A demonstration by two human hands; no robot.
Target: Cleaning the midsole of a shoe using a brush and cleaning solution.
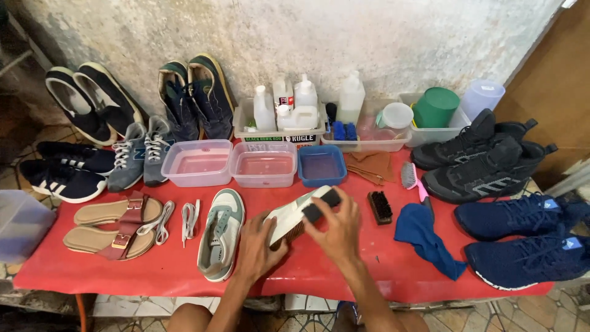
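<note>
On the red table (344, 270), both hands' grips clamp a half-hidden sneaker (289, 216) and brush (321, 205).

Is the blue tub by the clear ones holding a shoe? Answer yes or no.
No. The blue tub has no shoe in it; the shoe being handled is held over the red table by the left hand and right hand.

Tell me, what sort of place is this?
Probably a small shoe-cleaning stall: pairs of shoes line a red-covered table, white plastic bottles stand by clear water tubs, and the hands scrub a white sneaker with a black brush.
</note>
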